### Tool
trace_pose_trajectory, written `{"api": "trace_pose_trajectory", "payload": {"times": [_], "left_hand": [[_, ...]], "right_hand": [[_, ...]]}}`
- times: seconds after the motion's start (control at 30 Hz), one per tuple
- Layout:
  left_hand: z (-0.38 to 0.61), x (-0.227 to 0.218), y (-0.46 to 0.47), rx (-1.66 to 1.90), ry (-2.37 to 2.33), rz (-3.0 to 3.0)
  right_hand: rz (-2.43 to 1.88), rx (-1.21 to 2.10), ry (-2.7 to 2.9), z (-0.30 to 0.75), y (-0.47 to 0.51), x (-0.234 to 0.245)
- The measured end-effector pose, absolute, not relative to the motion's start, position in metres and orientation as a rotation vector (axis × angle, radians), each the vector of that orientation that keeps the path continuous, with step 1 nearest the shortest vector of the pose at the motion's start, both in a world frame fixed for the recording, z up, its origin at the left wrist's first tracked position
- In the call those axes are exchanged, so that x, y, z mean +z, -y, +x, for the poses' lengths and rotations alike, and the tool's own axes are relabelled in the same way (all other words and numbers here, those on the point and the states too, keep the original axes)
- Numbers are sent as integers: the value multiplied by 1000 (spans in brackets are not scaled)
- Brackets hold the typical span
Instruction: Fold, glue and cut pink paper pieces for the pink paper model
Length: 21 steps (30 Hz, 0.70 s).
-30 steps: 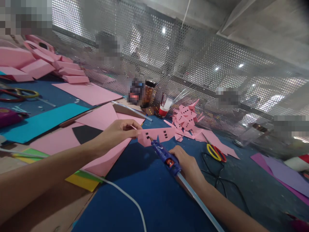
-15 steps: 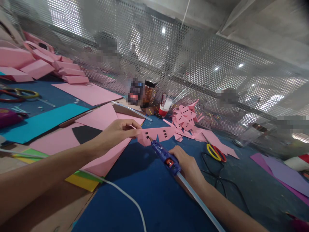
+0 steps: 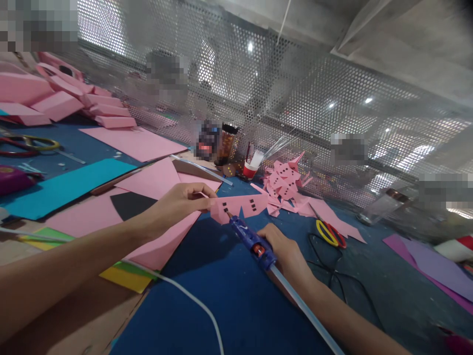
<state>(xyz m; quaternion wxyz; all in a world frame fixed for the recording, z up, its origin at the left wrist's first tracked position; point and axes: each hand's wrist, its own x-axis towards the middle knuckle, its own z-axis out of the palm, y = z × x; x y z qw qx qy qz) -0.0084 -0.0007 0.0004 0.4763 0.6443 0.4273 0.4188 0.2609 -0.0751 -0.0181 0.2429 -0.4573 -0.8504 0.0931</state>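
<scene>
My left hand (image 3: 181, 203) pinches the left end of a pink paper cutout (image 3: 242, 205) marked with small black squares and holds it above the blue table. My right hand (image 3: 286, 252) grips a blue glue gun (image 3: 251, 240) with a clear glue stick (image 3: 306, 313) trailing from its back. The gun's nozzle touches the lower left part of the cutout, close to my left fingertips.
A pile of similar pink cutouts (image 3: 286, 185) lies beyond. Yellow and red scissors (image 3: 330, 234) sit to the right by a black cord. Pink sheets (image 3: 155, 182), a teal sheet (image 3: 64, 187), a white cable (image 3: 185, 293), a red cup (image 3: 251, 169) and a jar (image 3: 226, 143) surround the work spot.
The glue gun's nozzle has crept slightly left and up along the cutout's lower edge. My left hand and the cutout stay in place.
</scene>
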Motion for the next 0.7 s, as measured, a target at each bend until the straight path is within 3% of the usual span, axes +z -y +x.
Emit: {"api": "trace_pose_trajectory", "payload": {"times": [0.7], "left_hand": [[-10,1,1,1034,-1029,1584]], "right_hand": [[-1239,288,2331,261,76,-14]]}}
